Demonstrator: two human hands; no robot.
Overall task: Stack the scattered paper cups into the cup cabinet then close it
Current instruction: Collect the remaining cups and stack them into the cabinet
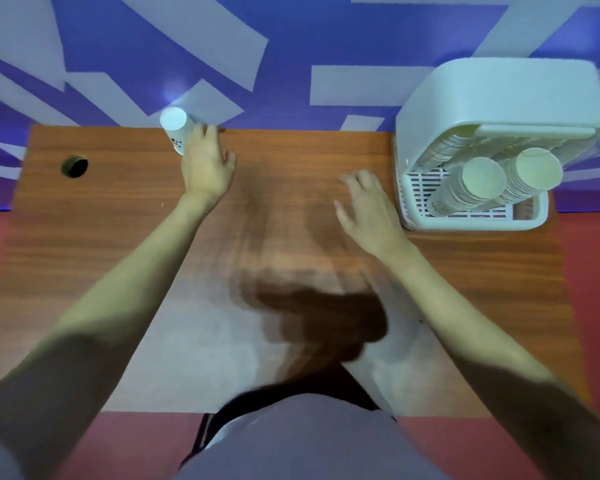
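Far left of the cup cabinet (499,109), a round hole (74,165) pierces the counter (291,237). The left hand (207,164) has its grip around an upturned paper cup (175,128) at the counter's far edge. The right hand (368,206) hovers, fingers spread wide, just beside the open cabinet, where two cup stacks (492,181) lean outward.

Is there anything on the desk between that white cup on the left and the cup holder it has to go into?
Nothing on the desk blocks it. The left hand grips the paper cup; only the right hand hovers between it and the open cup cabinet.
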